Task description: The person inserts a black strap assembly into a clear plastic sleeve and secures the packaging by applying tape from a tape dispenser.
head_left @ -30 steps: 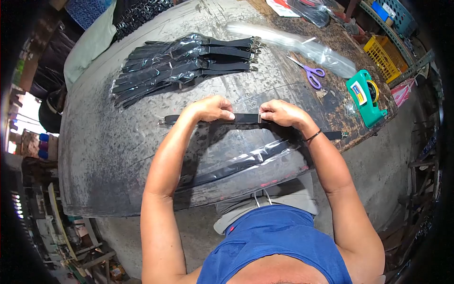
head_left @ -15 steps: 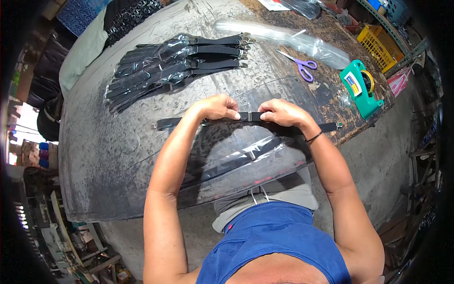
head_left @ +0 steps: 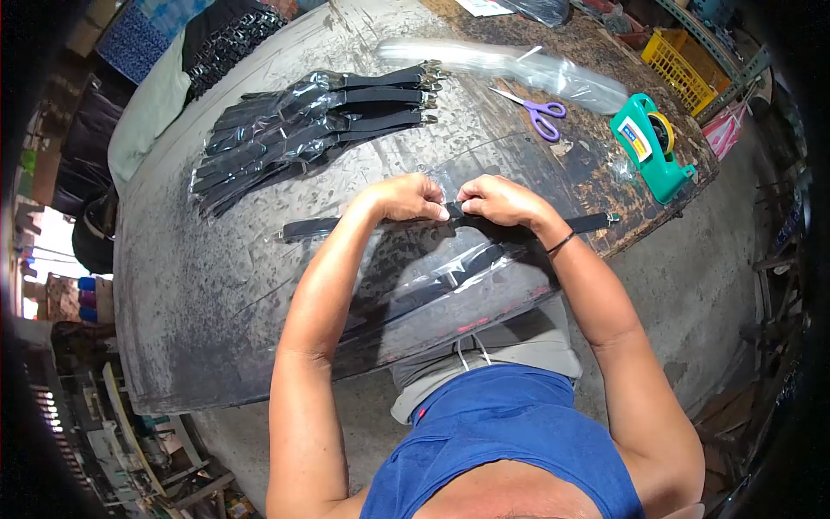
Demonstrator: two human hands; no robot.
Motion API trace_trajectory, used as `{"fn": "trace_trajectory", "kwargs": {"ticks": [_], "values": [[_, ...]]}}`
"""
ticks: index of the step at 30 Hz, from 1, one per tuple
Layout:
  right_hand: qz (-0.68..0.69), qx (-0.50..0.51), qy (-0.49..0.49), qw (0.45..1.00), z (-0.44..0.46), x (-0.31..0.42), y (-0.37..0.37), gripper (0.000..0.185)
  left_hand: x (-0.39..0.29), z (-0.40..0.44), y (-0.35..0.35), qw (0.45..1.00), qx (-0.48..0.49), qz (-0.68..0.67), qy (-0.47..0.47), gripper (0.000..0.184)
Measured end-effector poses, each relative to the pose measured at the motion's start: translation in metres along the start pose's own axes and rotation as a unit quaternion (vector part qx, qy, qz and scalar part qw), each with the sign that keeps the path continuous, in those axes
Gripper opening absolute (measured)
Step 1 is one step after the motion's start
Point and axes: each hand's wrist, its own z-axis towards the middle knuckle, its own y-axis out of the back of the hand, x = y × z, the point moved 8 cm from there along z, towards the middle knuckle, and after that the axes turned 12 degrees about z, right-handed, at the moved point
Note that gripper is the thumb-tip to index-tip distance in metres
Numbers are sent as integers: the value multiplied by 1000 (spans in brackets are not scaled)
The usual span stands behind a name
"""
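While your left hand [head_left: 411, 199] and right hand [head_left: 501, 201] pinch the black strap [head_left: 456, 209] near its middle, over the table [head_left: 233, 285], the plastic-wrapped straps [head_left: 294, 130] piled beyond look done — this one, unfinished.

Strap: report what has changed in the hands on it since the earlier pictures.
The left hand has moved rightward, toward the right hand, so less strap shows between them. Both hands still pinch it; nothing new was grasped or released. The scissors, tape dispenser and pile stayed put; the camera shifted slightly.
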Motion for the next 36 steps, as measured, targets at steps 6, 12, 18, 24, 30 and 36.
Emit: {"fn": "trace_trajectory", "kwargs": {"ticks": [6, 12, 18, 24, 30, 36], "values": [[23, 10, -4, 1000, -17, -5, 11, 27, -9, -5, 2, 1000, -5, -1, 11, 29], [19, 4, -2, 1000, -16, -6, 11, 30, -17, 9, -4, 999, 24, 22, 17, 26], [-25, 6, -14, 1000, -31, -11, 18, 28, -16, 10, -5, 999, 29, 15, 19, 23], [-76, -29, -1, 997, -30, -5, 11, 25, -34, 22, -7, 998, 46, 26, 19, 24], [-125, -31, -49, 990, -61, -22, 33, 31, -35, 21, -6, 998, 42, 44, 19, 29], [-123, -46, -48, 990, -90, -24, 34, 24, -40, 24, -8, 997, 45, 54, 14, 35]]}}
